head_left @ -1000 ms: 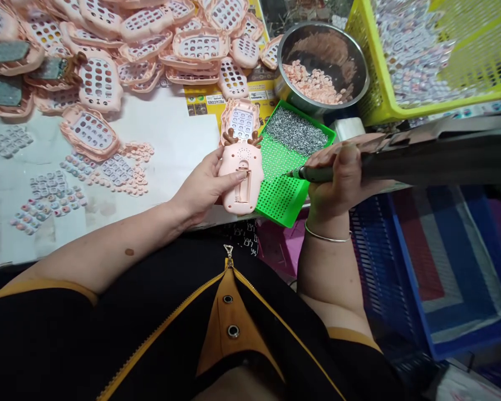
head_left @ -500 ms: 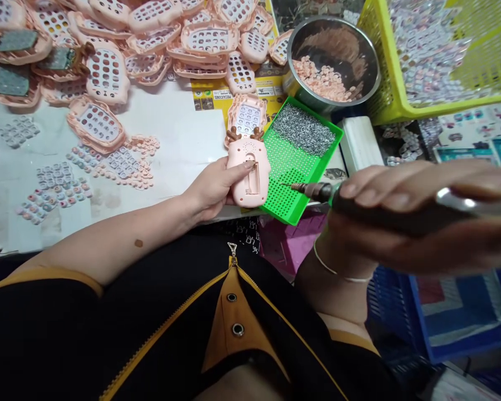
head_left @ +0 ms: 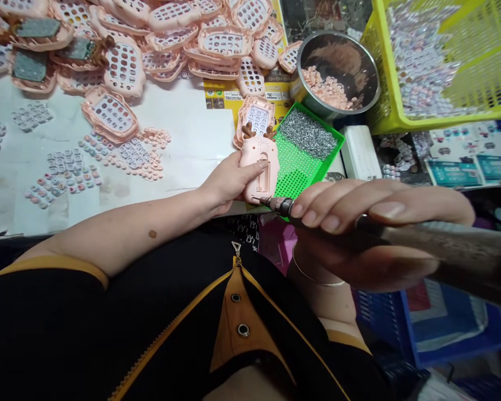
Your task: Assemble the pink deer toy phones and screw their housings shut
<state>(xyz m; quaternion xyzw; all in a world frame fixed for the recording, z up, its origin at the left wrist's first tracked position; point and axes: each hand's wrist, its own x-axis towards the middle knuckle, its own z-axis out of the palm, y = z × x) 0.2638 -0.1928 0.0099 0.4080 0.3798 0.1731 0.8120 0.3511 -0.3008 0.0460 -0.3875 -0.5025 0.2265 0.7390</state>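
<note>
My left hand [head_left: 234,181] is closed around a pink toy phone [head_left: 271,150] with brown antlers, its back side facing up and the thumb lying over the battery compartment. In my right hand [head_left: 350,223] is an electric screwdriver [head_left: 451,250], fingers wrapped round its body. The bit's tip meets the lower left corner of the toy's back, at a screw hole. Beyond the antlers lies an open pink phone shell [head_left: 256,114] with a keypad in it. A green perforated tray [head_left: 292,181] beside the toy holds a heap of small screws [head_left: 307,133].
Many pink phone shells [head_left: 125,67] are piled at the back left. Loose keypad pieces [head_left: 67,167] lie on the white table [head_left: 183,133]. A steel bowl [head_left: 338,42] of pink buttons and a yellow basket [head_left: 421,122] of bagged parts stand at the back right.
My right hand has brought the screwdriver leftward, from over the green tray to the toy's lower corner. The toy stays in my left hand. The whole view has shifted slightly.
</note>
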